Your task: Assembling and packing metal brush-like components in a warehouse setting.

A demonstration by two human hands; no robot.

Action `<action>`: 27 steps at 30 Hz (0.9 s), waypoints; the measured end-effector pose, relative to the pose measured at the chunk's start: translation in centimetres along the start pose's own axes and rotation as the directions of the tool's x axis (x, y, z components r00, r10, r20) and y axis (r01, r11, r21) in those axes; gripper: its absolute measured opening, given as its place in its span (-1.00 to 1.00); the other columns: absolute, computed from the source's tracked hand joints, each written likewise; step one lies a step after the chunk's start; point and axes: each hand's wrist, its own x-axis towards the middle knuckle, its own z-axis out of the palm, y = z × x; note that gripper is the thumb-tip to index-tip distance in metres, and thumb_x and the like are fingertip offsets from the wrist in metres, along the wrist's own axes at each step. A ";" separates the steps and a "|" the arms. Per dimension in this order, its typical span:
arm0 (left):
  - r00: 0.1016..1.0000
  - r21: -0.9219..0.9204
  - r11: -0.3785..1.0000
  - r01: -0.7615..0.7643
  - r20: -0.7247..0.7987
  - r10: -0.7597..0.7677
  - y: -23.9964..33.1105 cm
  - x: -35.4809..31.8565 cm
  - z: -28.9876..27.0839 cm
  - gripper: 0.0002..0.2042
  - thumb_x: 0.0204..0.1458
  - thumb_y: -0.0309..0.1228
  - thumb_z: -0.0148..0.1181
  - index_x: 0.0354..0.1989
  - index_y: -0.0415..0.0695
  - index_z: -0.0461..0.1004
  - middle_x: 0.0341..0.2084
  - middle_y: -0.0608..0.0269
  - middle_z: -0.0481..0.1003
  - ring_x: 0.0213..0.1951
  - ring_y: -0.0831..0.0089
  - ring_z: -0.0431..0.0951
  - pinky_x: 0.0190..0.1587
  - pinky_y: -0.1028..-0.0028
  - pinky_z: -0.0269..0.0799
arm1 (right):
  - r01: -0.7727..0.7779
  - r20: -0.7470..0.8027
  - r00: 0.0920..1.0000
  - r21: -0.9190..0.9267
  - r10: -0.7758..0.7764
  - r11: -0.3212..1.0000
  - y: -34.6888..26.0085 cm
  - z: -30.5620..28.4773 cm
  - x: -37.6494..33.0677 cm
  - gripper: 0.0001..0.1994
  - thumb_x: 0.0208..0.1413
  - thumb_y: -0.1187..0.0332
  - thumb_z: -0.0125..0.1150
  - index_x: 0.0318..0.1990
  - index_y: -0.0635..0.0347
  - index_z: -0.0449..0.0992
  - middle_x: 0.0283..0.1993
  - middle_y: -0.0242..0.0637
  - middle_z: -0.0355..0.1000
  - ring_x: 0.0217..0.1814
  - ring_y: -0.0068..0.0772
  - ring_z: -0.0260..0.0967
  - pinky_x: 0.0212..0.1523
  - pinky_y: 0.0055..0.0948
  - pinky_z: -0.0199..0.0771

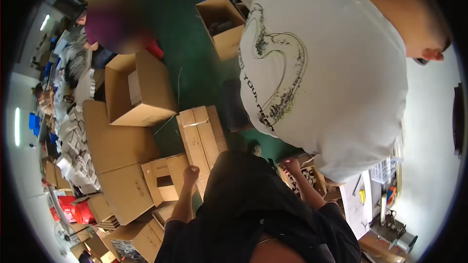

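Note:
My left hand (191, 172) is a loose fist beside the lower part of a taped brown carton (201, 136). Nothing shows in its fingers, and whether it touches the carton I cannot tell. On the other side of my body my right hand (292, 166) is also curled closed, with nothing visible in it. It is nearest to an open box (319, 181) with dark and pale round pieces inside, partly behind my forearm. Both forearms are bent forward at my sides.
A person in a white T-shirt (326, 68) stands close at front right. Open cartons (156, 92) stand at left, another carton (226, 44) ahead on the green floor (180, 14). A second person (109, 29) is at far left, by a heap of white pieces (78, 151).

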 end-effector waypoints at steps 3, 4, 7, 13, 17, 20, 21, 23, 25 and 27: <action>0.995 0.051 0.994 0.096 0.036 -0.098 -7.3 -5.7 -3.5 -0.68 0.08 -0.15 0.14 -0.54 -0.14 0.57 -0.62 -0.01 0.56 -0.42 0.07 0.64 -0.25 0.16 0.53 | -0.085 0.077 0.994 0.085 0.078 0.993 -2.0 3.9 -0.2 -0.80 0.16 0.34 0.20 -0.25 0.35 0.57 -0.44 -0.13 0.57 -0.53 -0.33 0.56 -0.54 -0.31 0.63; 0.998 0.161 0.987 0.012 0.055 -0.021 -7.8 -8.0 -2.6 -0.67 0.09 -0.15 0.13 -0.56 -0.14 0.57 -0.61 0.00 0.56 -0.40 0.08 0.65 -0.25 0.17 0.52 | -0.143 0.051 0.989 0.140 0.137 0.980 -2.8 3.0 -0.1 -0.81 0.16 0.36 0.20 -0.27 0.35 0.55 -0.45 -0.14 0.56 -0.55 -0.33 0.55 -0.55 -0.32 0.63; 0.988 0.248 0.966 -0.069 0.148 0.032 -3.7 -11.8 -1.4 -0.66 0.09 -0.15 0.12 -0.58 -0.14 0.56 -0.60 0.01 0.57 -0.38 0.10 0.66 -0.27 0.16 0.51 | -0.180 -0.018 0.982 0.232 0.190 0.956 -1.3 0.3 1.2 -0.84 0.17 0.38 0.20 -0.29 0.34 0.53 -0.48 -0.19 0.52 -0.58 -0.33 0.53 -0.58 -0.35 0.62; 0.980 0.222 0.964 -0.144 0.170 0.107 -1.9 -7.0 -2.1 -0.69 0.08 -0.20 0.10 -0.61 -0.13 0.53 -0.61 0.04 0.57 -0.43 0.14 0.64 -0.32 0.15 0.48 | -0.150 0.021 0.989 0.208 0.149 0.967 -0.3 2.7 0.1 -0.79 0.16 0.35 0.23 -0.38 0.36 0.53 -0.56 -0.17 0.49 -0.63 -0.31 0.52 -0.61 -0.36 0.61; 0.986 -0.083 0.996 -0.008 0.165 0.022 0.9 0.7 -3.1 -0.83 0.09 -0.27 0.19 -0.37 -0.06 0.63 -0.47 0.13 0.63 -0.40 0.29 0.66 -0.26 0.28 0.56 | -0.254 0.017 0.966 0.285 0.260 0.924 0.0 4.3 -0.2 -0.78 0.14 0.35 0.26 -0.44 0.35 0.54 -0.57 -0.16 0.50 -0.65 -0.29 0.51 -0.62 -0.35 0.60; 0.992 -0.038 0.998 -0.052 0.117 0.056 1.5 6.2 -6.5 -0.82 0.10 -0.30 0.25 -0.21 -0.10 0.61 -0.46 0.16 0.62 -0.33 0.32 0.66 -0.26 0.32 0.55 | -0.205 -0.007 0.975 0.340 0.221 0.918 -0.9 7.1 -1.2 -0.76 0.12 0.34 0.27 -0.51 0.32 0.54 -0.59 -0.19 0.50 -0.64 -0.36 0.48 -0.63 -0.39 0.53; 0.986 -0.193 0.979 -0.061 0.140 0.089 4.6 7.1 -6.6 -0.86 0.11 -0.38 0.24 -0.22 -0.14 0.60 -0.50 0.15 0.60 -0.39 0.41 0.64 -0.31 0.38 0.53 | -0.199 0.006 0.977 0.378 0.213 0.904 -0.3 6.9 -0.5 -0.76 0.11 0.34 0.28 -0.52 0.30 0.54 -0.60 -0.21 0.49 -0.65 -0.40 0.46 -0.63 -0.41 0.49; 0.991 -0.231 0.968 -0.102 0.061 0.119 7.3 7.3 -7.8 -0.87 0.15 -0.43 0.21 -0.19 -0.20 0.57 -0.47 0.17 0.59 -0.43 0.49 0.60 -0.36 0.47 0.50 | -0.222 0.041 0.975 0.283 0.220 0.933 -1.2 6.9 0.0 -0.76 0.11 0.33 0.28 -0.53 0.28 0.54 -0.61 -0.27 0.48 -0.65 -0.46 0.42 -0.63 -0.45 0.42; 0.997 -0.546 0.837 -0.024 0.045 0.057 11.2 6.0 -8.9 -0.83 0.18 -0.42 0.21 -0.13 -0.23 0.55 -0.42 0.22 0.58 -0.44 0.53 0.57 -0.37 0.52 0.47 | -0.093 0.035 0.995 0.114 0.090 0.989 -0.4 6.8 0.7 -0.77 0.12 0.34 0.25 -0.53 0.26 0.56 -0.61 -0.30 0.48 -0.65 -0.48 0.41 -0.63 -0.46 0.41; 0.997 -0.565 0.825 -0.024 0.043 0.058 10.6 4.8 -9.5 -0.84 0.19 -0.45 0.19 -0.12 -0.25 0.54 -0.44 0.26 0.57 -0.44 0.55 0.55 -0.39 0.54 0.46 | -0.148 0.113 0.986 0.251 0.122 0.957 -0.1 7.0 1.4 -0.79 0.15 0.32 0.25 -0.42 0.28 0.59 -0.56 -0.27 0.51 -0.62 -0.45 0.44 -0.60 -0.44 0.47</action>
